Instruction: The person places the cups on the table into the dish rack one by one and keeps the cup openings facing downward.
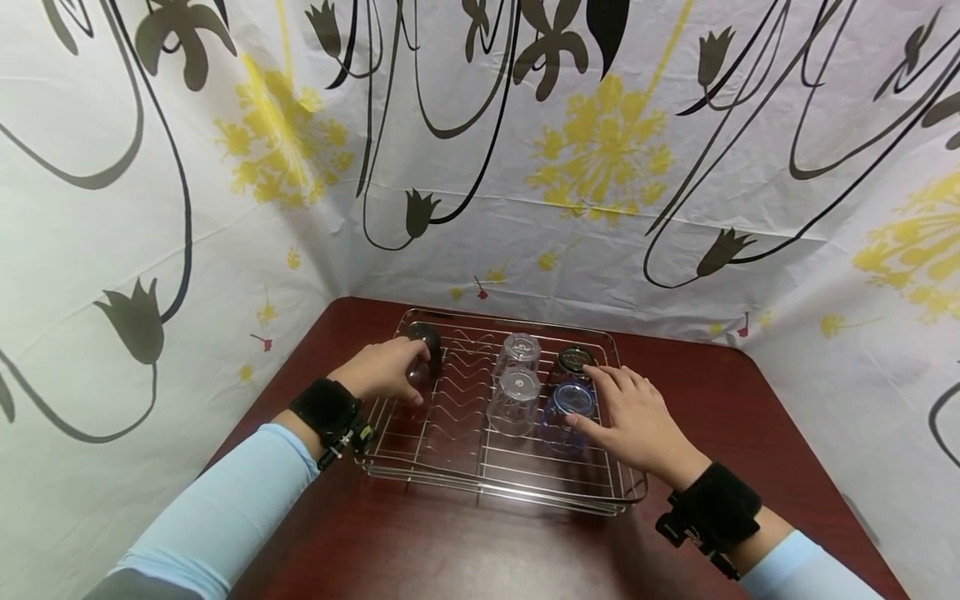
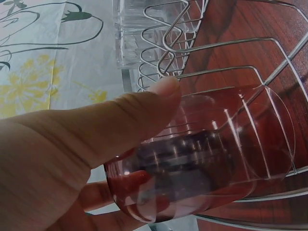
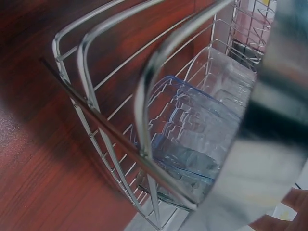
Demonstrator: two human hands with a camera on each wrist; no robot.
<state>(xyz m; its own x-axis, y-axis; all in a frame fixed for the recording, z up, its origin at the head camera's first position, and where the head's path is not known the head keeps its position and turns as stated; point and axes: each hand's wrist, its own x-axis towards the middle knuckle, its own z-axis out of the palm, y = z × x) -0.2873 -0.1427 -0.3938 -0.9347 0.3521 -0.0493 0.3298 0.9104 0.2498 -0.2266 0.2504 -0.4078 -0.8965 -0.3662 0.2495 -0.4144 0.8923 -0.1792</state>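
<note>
At the left side of a wire dish rack [image 1: 480, 482], my left hand [image 1: 382, 369] grips a reddish clear glass [image 1: 422, 377], thumb on one side and fingers on the other. In the left wrist view this glass [image 2: 202, 154] has its closed end toward the hand. A dark glass [image 1: 424, 335] is just behind it. My right hand [image 1: 633, 417] has its fingers spread beside an upside-down blue glass [image 1: 567, 417] and a dark green glass [image 1: 574, 362]. The thumb is at the blue glass; whether it touches cannot be told. Much of the right wrist view is blocked.
Two clear glasses [image 1: 513, 404] stand upside down in the rack's middle, left of the blue one. Wavy wire dividers [image 1: 459, 383] run along the rack's left half. Beneath lies a dark red table [image 1: 360, 533], with a patterned cloth [image 1: 480, 167] hanging around it.
</note>
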